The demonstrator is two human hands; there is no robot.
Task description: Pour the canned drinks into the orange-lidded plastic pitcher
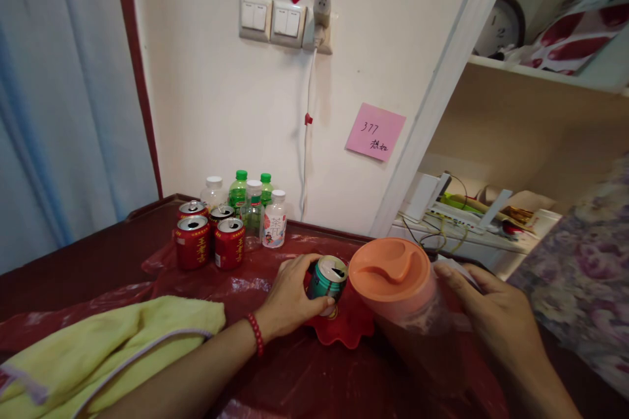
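Gripping a green drink can from its left side, the left hand is closed around it, thumb toward the front; the can's opened top faces up. A red beaded bracelet circles the wrist. At three o'clock from the can, the right hand is clamped on the handle side of a translucent pitcher, whose orange lid sits just beside the can and hides part of the pitcher's body. Below both, at about five o'clock from the can, lies a red scalloped dish; whether the can touches it cannot be told. Around ten o'clock from the left hand, four opened drink cans stand grouped, with five capped bottles upright behind and to their right, two of them green-capped. At eight to nine o'clock, a yellow towel lies crumpled on the dark red tabletop, partly over a glossy red plastic sheet. Farther out, a pink note is stuck to the wall at one o'clock, and a white router sits on a shelf toward two o'clock.
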